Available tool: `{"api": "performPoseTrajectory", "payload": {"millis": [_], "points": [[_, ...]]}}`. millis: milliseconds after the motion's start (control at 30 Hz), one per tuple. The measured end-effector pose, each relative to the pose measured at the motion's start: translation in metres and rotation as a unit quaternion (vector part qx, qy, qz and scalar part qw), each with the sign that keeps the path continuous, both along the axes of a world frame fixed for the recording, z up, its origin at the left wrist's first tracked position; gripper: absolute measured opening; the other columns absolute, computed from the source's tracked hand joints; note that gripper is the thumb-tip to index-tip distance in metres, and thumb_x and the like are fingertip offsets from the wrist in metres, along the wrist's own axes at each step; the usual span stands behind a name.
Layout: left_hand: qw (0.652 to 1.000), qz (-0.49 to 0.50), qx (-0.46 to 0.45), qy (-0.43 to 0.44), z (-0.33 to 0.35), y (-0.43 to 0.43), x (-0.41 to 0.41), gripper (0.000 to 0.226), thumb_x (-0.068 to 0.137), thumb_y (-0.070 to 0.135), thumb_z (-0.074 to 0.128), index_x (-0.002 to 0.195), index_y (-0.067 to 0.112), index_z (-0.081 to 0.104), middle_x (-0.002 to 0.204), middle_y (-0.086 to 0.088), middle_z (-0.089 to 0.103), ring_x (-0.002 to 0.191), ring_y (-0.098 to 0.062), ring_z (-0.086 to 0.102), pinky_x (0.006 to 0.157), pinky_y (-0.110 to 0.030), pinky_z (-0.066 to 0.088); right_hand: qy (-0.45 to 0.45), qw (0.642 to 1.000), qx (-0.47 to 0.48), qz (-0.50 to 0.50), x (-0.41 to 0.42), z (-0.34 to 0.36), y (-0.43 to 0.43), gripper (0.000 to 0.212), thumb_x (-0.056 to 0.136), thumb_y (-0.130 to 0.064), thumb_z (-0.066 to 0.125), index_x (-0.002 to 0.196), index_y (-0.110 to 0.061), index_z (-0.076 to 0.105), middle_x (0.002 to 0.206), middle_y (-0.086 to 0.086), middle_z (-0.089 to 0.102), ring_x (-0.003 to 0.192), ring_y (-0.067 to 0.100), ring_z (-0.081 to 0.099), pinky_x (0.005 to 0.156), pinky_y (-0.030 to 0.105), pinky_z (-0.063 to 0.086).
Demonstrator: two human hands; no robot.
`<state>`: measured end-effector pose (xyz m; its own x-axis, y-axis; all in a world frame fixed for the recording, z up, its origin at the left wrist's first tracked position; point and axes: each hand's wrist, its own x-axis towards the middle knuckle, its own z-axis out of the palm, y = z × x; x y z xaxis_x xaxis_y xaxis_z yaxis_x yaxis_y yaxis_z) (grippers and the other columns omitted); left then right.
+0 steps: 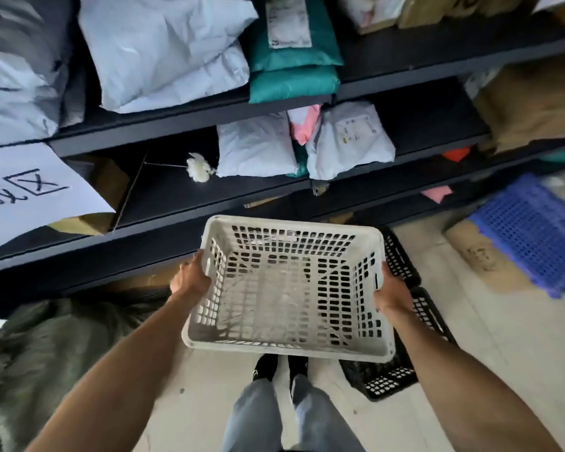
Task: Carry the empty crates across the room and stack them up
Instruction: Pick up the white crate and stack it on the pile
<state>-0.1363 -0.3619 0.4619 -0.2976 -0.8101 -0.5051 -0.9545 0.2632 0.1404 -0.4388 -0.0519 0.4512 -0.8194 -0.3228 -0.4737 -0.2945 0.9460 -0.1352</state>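
Storeroom, pale floor, dark shelves stuffed with soft mail bags. Left hand fingers curl tight over crate's left rim. Right hand fingers wrap right rim same way. White crate held up in air above feet, empty. Hard plastic, full of holes, looks light, stiff. Rims good for grabbing. Black crates on floor just beneath. Blue crate farther right.

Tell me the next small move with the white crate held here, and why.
Probably swing the white crate slightly to the person's right and lower it onto the black crate on the floor. The left hand and right hand already grip its two short sides, it looks empty, and it hangs partly above the black crate, so that seems the nearest place to stack it.
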Motion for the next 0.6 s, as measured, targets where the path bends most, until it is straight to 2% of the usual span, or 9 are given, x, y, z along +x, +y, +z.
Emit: {"api": "performPoseTrajectory", "payload": {"millis": [133,200,267,333,400,467,533,600], "points": [[0.997,-0.073,0.006,0.029,-0.001,0.003,-0.032,0.078,0.083,0.008,0.054,0.15,0.035,0.026,0.119,-0.013,0.064,0.102,-0.035,0.064,0.067,-0.039,0.049,0.009,0.996,-0.019,-0.088,0.014,0.013,0.052,0.086,0.084,-0.009,0.055,0.153,-0.035,0.011,0.119,0.017,0.06,0.083,0.029,0.067,0.066,0.042,0.059],[0.992,-0.121,0.011,0.034,-0.002,0.01,-0.052,0.075,0.082,0.011,0.054,0.147,0.036,0.029,0.117,-0.013,0.064,0.101,-0.036,0.064,0.072,-0.043,0.054,0.02,0.989,-0.036,-0.138,0.029,0.022,0.082,0.087,0.083,-0.006,0.056,0.154,-0.034,0.014,0.122,0.015,0.059,0.08,0.026,0.066,0.061,0.037,0.056],[0.985,-0.167,0.01,0.03,-0.001,0.022,-0.075,0.073,0.081,0.012,0.054,0.146,0.036,0.029,0.118,-0.013,0.063,0.103,-0.037,0.064,0.079,-0.046,0.055,0.025,0.983,-0.046,-0.178,0.046,0.03,0.113,0.085,0.084,-0.002,0.056,0.155,-0.03,0.017,0.124,0.014,0.058,0.085,0.024,0.062,0.062,0.031,0.049],[0.977,-0.212,0.005,0.033,0.004,0.041,-0.097,0.074,0.083,0.011,0.054,0.149,0.034,0.027,0.124,-0.015,0.061,0.108,-0.037,0.062,0.08,-0.044,0.053,0.022,0.975,-0.037,-0.217,0.064,0.033,0.144,0.084,0.085,-0.001,0.055,0.155,-0.028,0.018,0.126,0.014,0.058,0.092,0.026,0.062,0.064,0.028,0.044],[0.964,-0.264,0.005,0.028,0.011,0.068,-0.12,0.075,0.087,0.011,0.056,0.152,0.032,0.025,0.131,-0.015,0.058,0.112,-0.036,0.06,0.075,-0.039,0.049,0.033,0.962,-0.036,-0.268,0.08,0.035,0.18,0.083,0.086,-0.004,0.056,0.153,-0.032,0.017,0.121,0.013,0.059,0.087,0.026,0.059,0.064,0.028,0.04],[0.953,-0.302,0.01,0.025,0.012,0.094,-0.141,0.075,0.089,0.014,0.056,0.154,0.032,0.023,0.138,-0.015,0.053,0.117,-0.035,0.058,0.077,-0.039,0.049,0.031,0.95,-0.032,-0.309,0.098,0.035,0.215,0.079,0.088,-0.007,0.057,0.151,-0.033,0.018,0.113,0.013,0.058,0.084,0.026,0.057,0.065,0.031,0.042],[0.939,-0.342,0.03,0.025,0.009,0.122,-0.165,0.075,0.089,0.015,0.056,0.153,0.033,0.022,0.142,-0.016,0.048,0.114,-0.038,0.059,0.083,-0.042,0.054,0.023,0.936,-0.03,-0.35,0.118,0.035,0.254,0.075,0.09,-0.012,0.059,0.151,-0.031,0.02,0.111,0.015,0.057,0.091,0.031,0.061,0.067,0.033,0.047],[0.915,-0.402,0.043,0.016,0.012,0.161,-0.189,0.071,0.088,0.013,0.054,0.15,0.031,0.026,0.138,-0.014,0.052,0.109,-0.038,0.061,0.084,-0.043,0.055,0.016,0.916,-0.035,-0.399,0.137,0.035,0.296,0.074,0.091,-0.019,0.061,0.152,-0.03,0.022,0.115,0.016,0.057,0.099,0.034,0.062,0.075,0.038,0.05]]}}
